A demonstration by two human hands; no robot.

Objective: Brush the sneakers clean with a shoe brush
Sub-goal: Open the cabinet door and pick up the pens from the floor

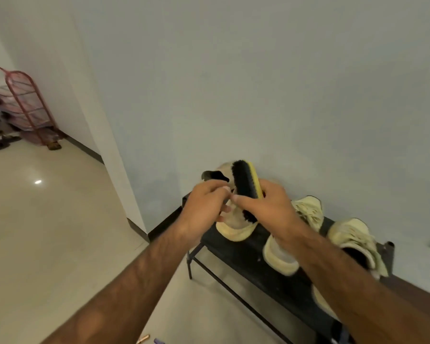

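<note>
A black bench (246, 254) on thin metal legs stands right below the grip and runs away to the lower right, its long back edge against a plain pale wall (258, 83) that fills the space above and to the right. Down and to the left spreads a glossy cream floor (47, 219) with a small bright glint (38, 182) on it. A dark skirting strip (85, 147) lines the wall foot to the left. Far off to the upper left stands a pink arched wire rack (27, 105), a brown sandal (54, 146) at its foot. Well below, at the bottom edge, lie a small copper-coloured object (143, 338) and a purple one (158, 341), too cropped to identify.
</note>
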